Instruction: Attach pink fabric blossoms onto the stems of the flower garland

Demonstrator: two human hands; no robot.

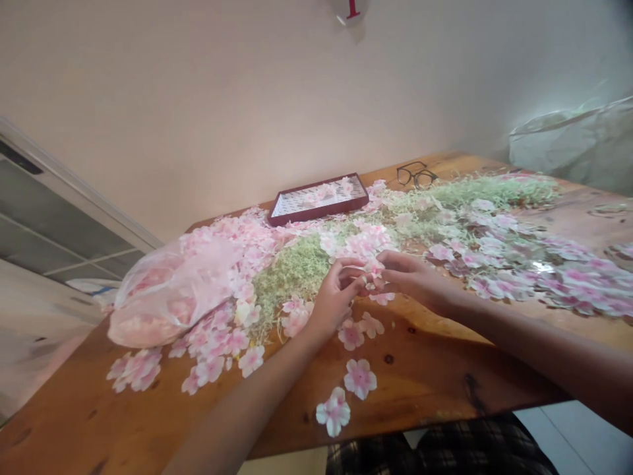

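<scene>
Over the middle of the table, my left hand and my right hand meet at the fingertips. Between them is a small pink and white artificial flower, pinched by both hands; fingers cover part of it. Just behind lies a heap of pink fabric flowers. To the left of my left hand is a pile of pale green stem pieces. Loose flowers lie flat on the wood in front of my hands.
A clear plastic bag of pink petals sits on the left of the wooden table. Toward the wall stand a dark red tray with flowers in it and eyeglasses. More flowers spread at right, near a white sack.
</scene>
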